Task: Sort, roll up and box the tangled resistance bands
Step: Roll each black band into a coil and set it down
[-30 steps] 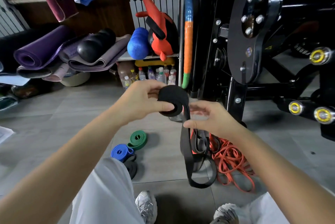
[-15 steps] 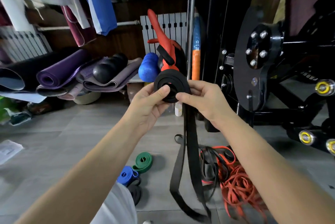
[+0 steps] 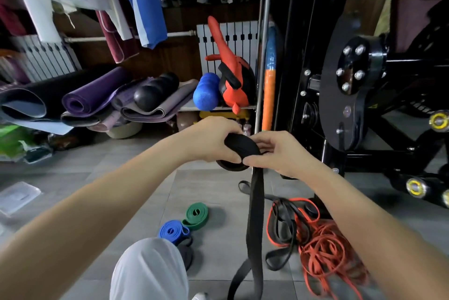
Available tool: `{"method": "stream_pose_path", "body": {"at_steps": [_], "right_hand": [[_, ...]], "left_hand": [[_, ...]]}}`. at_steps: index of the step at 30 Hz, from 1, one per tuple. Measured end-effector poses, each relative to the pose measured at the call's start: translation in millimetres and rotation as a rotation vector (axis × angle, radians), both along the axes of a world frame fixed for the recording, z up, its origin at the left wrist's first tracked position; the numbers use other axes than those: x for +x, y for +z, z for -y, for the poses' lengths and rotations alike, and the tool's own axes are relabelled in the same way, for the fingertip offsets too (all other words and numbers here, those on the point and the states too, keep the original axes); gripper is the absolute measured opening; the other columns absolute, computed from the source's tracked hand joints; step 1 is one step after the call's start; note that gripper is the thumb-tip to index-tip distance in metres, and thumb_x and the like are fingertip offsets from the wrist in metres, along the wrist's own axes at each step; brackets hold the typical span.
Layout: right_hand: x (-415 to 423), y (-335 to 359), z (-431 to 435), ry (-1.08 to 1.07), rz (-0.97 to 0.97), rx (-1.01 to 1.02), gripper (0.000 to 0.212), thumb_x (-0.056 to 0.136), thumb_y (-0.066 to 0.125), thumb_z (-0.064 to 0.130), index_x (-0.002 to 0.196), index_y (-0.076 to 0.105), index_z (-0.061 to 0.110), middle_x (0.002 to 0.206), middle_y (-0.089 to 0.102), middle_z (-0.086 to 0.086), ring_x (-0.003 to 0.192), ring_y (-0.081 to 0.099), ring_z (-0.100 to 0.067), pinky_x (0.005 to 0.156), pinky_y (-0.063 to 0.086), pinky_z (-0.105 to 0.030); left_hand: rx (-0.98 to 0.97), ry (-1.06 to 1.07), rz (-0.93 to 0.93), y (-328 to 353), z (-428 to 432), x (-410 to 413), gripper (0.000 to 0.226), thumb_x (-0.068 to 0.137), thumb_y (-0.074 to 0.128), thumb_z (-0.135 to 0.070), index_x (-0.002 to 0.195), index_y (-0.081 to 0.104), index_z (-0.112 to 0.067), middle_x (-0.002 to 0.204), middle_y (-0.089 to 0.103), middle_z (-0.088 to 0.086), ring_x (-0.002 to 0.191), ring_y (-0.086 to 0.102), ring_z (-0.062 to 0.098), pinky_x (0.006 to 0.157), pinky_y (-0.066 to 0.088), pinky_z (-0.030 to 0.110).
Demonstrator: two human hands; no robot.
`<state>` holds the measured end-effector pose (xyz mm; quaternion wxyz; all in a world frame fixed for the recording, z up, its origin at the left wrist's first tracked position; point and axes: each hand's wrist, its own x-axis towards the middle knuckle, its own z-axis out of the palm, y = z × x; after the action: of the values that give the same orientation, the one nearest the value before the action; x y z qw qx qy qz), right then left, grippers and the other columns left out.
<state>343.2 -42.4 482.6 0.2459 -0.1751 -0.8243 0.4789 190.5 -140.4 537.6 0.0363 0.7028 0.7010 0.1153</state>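
Between the two hands, in the middle of the scene, the black band's coil (image 3: 240, 147) has turned. Half a second ago its flat spiral face looked up at the camera; now it lies tipped over, with its outer wrap on top. The left hand (image 3: 211, 139) is clamped over the coil from the left. The right hand (image 3: 280, 151) pinches the band where it leaves the coil, thumb and fingertips closed on it.

The loose tail (image 3: 255, 214) hangs straight down toward the floor (image 3: 121, 178) and runs out of view at the near edge. It seems that another turn has gone onto the coil, though the hands cover too much to be sure. Plenty of band is left to wind.

On the floor to the near left lie a green roll (image 3: 196, 212) and a blue roll (image 3: 173, 230), both finished. The orange and black tangle (image 3: 323, 248) lies to the near right, unsorted. No box shows.
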Motion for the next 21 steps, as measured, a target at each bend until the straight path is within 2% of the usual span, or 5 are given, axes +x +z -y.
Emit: {"method": "stream_pose_path", "body": {"at_steps": [4,7,16,18,21], "right_hand": [[17.9,-9.8,2.9,-0.018,-0.041,-0.057,0.031,0.07,0.078,0.003,0.095,0.067,0.019,0.089,0.071,0.006,0.086,0.066,-0.006,0.086,0.051,-0.019],[26.0,-16.7,5.9,0.001,-0.044,-0.082,0.03,0.07,0.077,-0.001,0.095,0.068,0.014,0.09,0.07,0.007,0.084,0.066,0.001,0.084,0.05,-0.015],[37.3,-19.6,2.8,-0.083,-0.225,-0.152,0.036,0.077,0.072,0.003,0.101,0.066,0.029,0.095,0.073,0.012,0.095,0.068,-0.007,0.081,0.052,-0.016],[43.4,-18.4,-1.5,-0.097,-0.181,-0.111,0.036,0.077,0.073,0.005,0.101,0.066,0.031,0.094,0.073,0.014,0.092,0.069,-0.005,0.076,0.052,-0.014],[51.5,-15.6,-6.9,-0.083,-0.035,-0.004,0.037,0.076,0.075,0.008,0.097,0.065,0.037,0.089,0.073,0.017,0.089,0.068,-0.001,0.079,0.053,-0.015]], "left_hand": [[0.12,0.024,0.317,-9.5,6.5,-2.8,0.03,0.069,0.08,-0.019,0.096,0.066,-0.016,0.089,0.068,-0.003,0.083,0.062,0.013,0.077,0.052,0.029],[0.149,0.019,0.628,-19.6,7.4,-2.3,0.035,0.068,0.081,-0.008,0.094,0.065,-0.025,0.089,0.071,-0.009,0.084,0.066,0.002,0.075,0.053,0.016],[0.216,0.028,1.682,-72.0,3.5,30.2,0.038,0.068,0.068,-0.008,0.105,0.063,-0.011,0.095,0.073,0.005,0.089,0.069,0.02,0.073,0.058,0.033],[0.183,0.051,1.662,-78.3,1.7,37.1,0.037,0.071,0.068,-0.006,0.107,0.06,-0.01,0.096,0.071,0.006,0.09,0.068,0.019,0.078,0.057,0.033],[0.12,0.071,0.942,-63.1,-1.2,30.2,0.04,0.076,0.075,-0.008,0.11,0.056,-0.017,0.101,0.065,-0.007,0.094,0.063,0.007,0.084,0.053,0.024]]}}
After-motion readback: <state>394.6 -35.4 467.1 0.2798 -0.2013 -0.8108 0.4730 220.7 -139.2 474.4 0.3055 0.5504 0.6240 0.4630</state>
